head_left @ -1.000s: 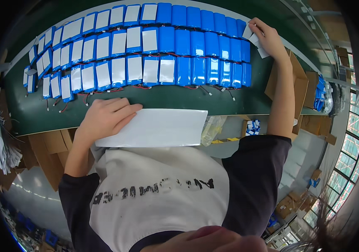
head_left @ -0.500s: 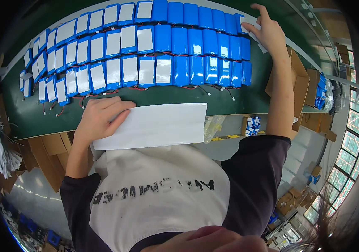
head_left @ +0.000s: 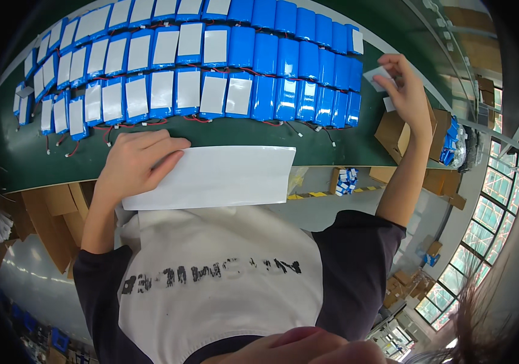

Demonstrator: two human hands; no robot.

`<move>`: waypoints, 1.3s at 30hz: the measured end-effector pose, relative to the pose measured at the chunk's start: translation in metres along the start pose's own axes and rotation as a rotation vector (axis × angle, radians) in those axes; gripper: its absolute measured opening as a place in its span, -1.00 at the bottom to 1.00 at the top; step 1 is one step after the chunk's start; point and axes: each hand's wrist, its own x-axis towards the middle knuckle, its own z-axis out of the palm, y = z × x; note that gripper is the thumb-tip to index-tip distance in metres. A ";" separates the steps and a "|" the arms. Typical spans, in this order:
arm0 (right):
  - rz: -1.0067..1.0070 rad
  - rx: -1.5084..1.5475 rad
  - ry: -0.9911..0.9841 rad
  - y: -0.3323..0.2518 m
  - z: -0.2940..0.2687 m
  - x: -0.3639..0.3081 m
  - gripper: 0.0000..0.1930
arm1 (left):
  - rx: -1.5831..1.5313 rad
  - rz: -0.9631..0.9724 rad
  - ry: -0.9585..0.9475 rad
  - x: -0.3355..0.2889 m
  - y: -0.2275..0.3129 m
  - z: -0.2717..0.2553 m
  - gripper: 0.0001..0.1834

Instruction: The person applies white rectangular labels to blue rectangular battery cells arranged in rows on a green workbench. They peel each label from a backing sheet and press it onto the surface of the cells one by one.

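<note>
In my head view, my left hand (head_left: 141, 161) grips 1 big white sheet (head_left: 223, 176) by its left side, likely to keep it steady. My right hand (head_left: 406, 94) pinches small white stickers (head_left: 375, 77); I see 2. Blue batteries (head_left: 265, 54) lie on the green table (head_left: 356, 145) in 3 rows, maybe for easy reach.

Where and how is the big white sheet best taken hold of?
Probably pinch the white sheet across both faces at its short right edge, coming from the right. It looks thin and flat, that edge is free, and the left hand holds the opposite end.
</note>
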 end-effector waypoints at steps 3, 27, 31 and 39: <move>0.058 0.042 -0.018 -0.006 -0.002 -0.014 -0.79 | -0.002 -0.024 0.002 -0.001 0.000 0.001 -0.87; 0.029 -0.098 0.099 0.000 0.043 0.000 -0.74 | 0.005 -0.025 0.002 -0.001 0.000 0.000 -0.87; -0.062 -0.228 0.220 -0.009 0.049 0.003 -0.72 | 0.002 -0.024 0.010 0.000 -0.001 0.000 -0.86; -0.042 -0.076 0.158 -0.016 0.031 -0.017 -0.66 | 0.012 -0.013 0.003 -0.001 -0.001 0.000 -0.86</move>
